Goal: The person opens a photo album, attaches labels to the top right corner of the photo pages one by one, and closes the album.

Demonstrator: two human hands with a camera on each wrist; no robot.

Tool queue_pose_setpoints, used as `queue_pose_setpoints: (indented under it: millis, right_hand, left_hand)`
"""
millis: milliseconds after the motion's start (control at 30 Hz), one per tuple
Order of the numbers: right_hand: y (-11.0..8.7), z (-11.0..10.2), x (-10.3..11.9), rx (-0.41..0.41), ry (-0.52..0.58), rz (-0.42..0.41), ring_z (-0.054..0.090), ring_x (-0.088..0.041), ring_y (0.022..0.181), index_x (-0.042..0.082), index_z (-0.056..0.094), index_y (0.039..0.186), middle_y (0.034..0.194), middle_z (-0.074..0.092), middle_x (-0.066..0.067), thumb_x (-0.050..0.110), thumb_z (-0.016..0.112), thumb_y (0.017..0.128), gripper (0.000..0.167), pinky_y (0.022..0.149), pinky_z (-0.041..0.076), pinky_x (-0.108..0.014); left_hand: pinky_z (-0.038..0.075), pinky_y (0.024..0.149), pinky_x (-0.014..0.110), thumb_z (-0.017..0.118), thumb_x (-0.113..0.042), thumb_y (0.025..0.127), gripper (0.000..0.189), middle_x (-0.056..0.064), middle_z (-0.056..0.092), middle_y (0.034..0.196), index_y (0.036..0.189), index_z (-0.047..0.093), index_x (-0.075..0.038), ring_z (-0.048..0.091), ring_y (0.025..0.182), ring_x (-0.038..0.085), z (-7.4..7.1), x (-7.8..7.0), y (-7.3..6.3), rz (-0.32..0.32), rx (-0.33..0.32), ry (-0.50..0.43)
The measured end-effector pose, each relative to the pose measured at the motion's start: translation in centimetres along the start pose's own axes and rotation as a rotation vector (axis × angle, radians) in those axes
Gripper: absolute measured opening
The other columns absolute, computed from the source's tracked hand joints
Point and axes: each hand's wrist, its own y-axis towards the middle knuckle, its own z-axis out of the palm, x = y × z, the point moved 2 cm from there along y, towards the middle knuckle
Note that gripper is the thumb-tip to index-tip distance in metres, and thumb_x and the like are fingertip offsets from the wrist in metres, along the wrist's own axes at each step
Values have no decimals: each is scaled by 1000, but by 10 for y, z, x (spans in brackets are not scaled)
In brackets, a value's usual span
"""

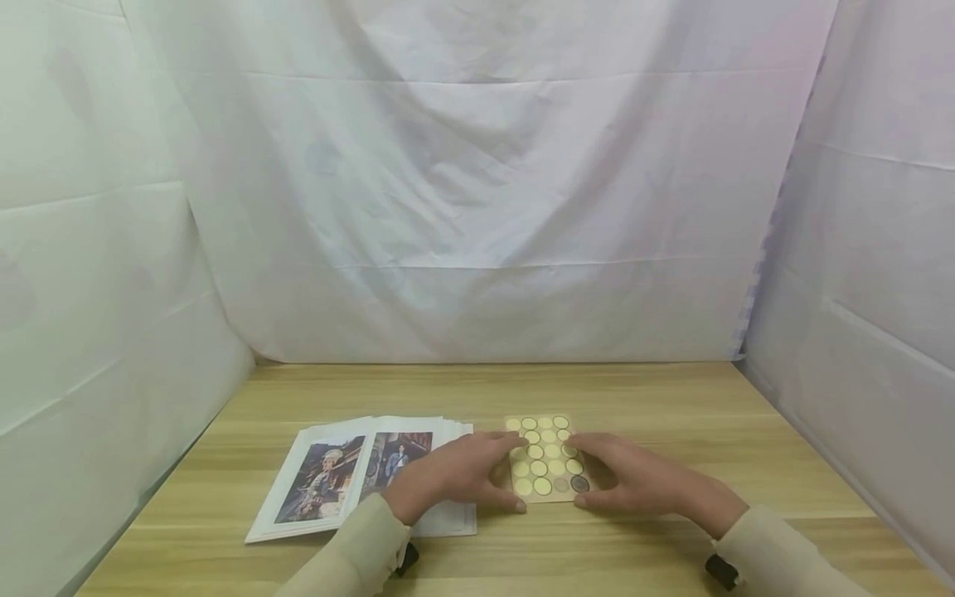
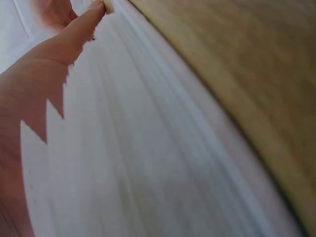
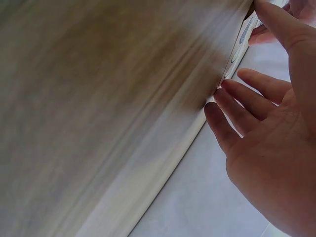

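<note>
As head view shows, sheet with yellow round spots (image 1: 554, 468) lies on wooden table (image 1: 634, 564) between left hand (image 1: 458, 473) and right hand (image 1: 645, 481), just right of photo book (image 1: 324, 485). Fingers of both hands loosely extended, gripping nothing. For good handling, I judge: steady sheet at opposite edges, press evenly, avoid bending it. Left wrist view: fanned pages (image 2: 148, 138) fill most; left fingertips largely hidden. Right wrist view: right fingers spread beside sheet's thin edge; whether tips touch, cannot tell; spots hardly readable.
</note>
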Motion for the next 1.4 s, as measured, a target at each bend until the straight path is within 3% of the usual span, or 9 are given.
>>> queue_pose_setpoints:
  millis: [100,200,333,467,733,933,1167,1300,1400]
  right_hand:
    - [0,1,0,1,-11,5,57,-37,145,6,57,153,155,61,-11,54,80,95,78,120,46,-62]
    - [0,1,0,3,-15,15,57,-35,145,7,57,153,155,61,-9,54,80,96,77,120,47,-61]
    - [-1,2,0,-2,-15,16,57,-34,145,8,57,153,155,61,-8,54,79,96,77,120,47,-60]
    - [-1,2,0,-5,-18,27,57,-34,145,8,56,154,156,61,-8,54,80,95,79,120,47,-60]
    - [0,2,3,-19,-19,25,57,-34,145,8,56,154,155,62,-8,60,79,94,83,120,48,-60]
    - [0,2,3,-37,7,25,56,-36,147,8,55,155,157,60,-11,68,71,96,86,120,46,-62]
    - [1,1,3,-42,-12,33,56,-38,146,4,54,156,157,59,-16,66,75,94,90,120,47,-62]
    - [2,0,5,-32,20,39,57,-35,145,6,55,155,156,60,-13,63,74,97,84,120,47,-62]
    - [2,0,5,-28,31,45,57,-34,145,7,55,156,156,60,-11,61,72,99,80,119,47,-62]
  left_hand:
    - [53,117,39,85,-60,88,90,-2,63,154,161,50,-22,63,138,18,0,-1,0,4,-13,5]
    - [57,107,32,87,-55,88,83,-3,69,140,156,55,-21,66,120,10,-1,-1,1,15,-26,2]
    - [57,93,24,87,-49,90,71,-8,71,117,148,60,-20,62,98,3,-2,-1,2,38,-40,2]
    - [57,88,21,85,-44,93,61,-8,71,108,143,63,-17,61,91,2,-2,-2,3,61,-49,8]
    - [58,101,24,81,-38,98,51,-4,77,124,142,69,-16,67,103,2,-2,-1,4,100,-57,5]
    - [58,100,21,80,-32,99,46,-2,78,123,140,70,-11,67,102,3,-2,1,4,148,-72,-29]
    - [59,102,23,79,-29,100,44,2,78,126,138,71,-8,71,108,8,-3,2,4,179,-83,-56]
    - [56,115,37,78,-32,101,46,12,68,144,141,71,-10,67,130,23,-2,3,4,143,-117,-50]
    - [55,115,40,78,-34,101,48,18,57,149,144,70,-15,58,134,27,-2,5,5,104,-153,-78]
